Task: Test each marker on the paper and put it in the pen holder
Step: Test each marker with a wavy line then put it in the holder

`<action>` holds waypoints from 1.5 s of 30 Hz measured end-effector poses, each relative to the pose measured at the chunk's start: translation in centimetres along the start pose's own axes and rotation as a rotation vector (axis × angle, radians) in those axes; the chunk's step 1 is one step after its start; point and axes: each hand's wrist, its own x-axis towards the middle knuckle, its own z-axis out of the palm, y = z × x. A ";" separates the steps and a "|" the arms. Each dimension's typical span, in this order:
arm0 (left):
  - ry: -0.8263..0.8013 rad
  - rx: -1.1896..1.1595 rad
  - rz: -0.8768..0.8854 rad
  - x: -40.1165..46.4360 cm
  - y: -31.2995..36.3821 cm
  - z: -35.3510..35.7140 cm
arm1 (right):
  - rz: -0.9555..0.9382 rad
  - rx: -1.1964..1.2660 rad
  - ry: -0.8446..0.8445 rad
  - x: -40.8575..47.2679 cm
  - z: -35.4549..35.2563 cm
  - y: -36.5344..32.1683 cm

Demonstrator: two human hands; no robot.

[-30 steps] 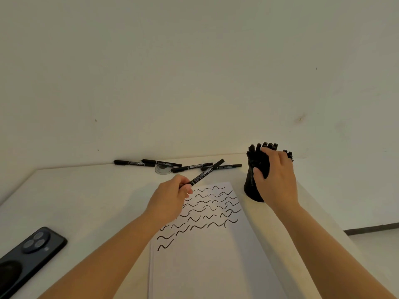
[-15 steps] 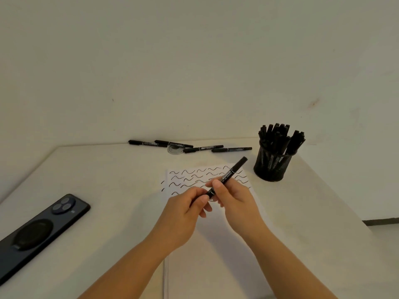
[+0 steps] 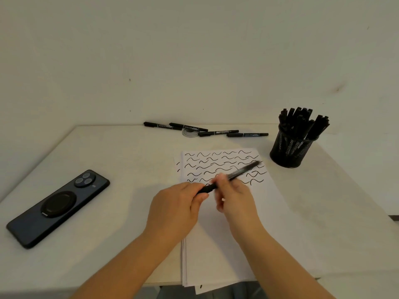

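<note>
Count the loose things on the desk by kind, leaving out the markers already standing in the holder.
Black markers lying by the wall: 4
Black marker in both hands: 1
Black mesh pen holder: 1
Dark smartphone: 1
White paper stack: 1
Total: 8

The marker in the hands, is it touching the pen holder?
Apart. The head view shows the marker, held by the left hand and right hand, ending over the paper, with bare table between its tip and the pen holder.

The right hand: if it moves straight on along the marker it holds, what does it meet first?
Probably the pen holder. The right hand holds the marker pointing up and right over the paper, roughly toward the holder; depth is unclear, so it might pass just beside it.
</note>
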 end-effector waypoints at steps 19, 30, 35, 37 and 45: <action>-0.198 -0.188 -0.219 3.0 -5.2 2.3 | -0.214 -0.280 -0.180 3.5 -2.4 1.1; -0.214 -0.216 -0.245 2.9 -5.2 2.3 | -0.256 -0.406 -0.126 3.5 -2.7 1.4; -0.203 -0.195 -0.243 2.8 -5.2 2.2 | -0.283 -0.381 0.051 3.7 -3.3 1.3; -0.187 -0.179 -0.217 2.8 -5.1 2.2 | -0.272 -0.241 0.117 3.6 -3.4 1.0; -0.162 -0.254 -0.107 2.6 -4.5 2.2 | -0.176 0.049 -0.128 3.2 -3.1 0.2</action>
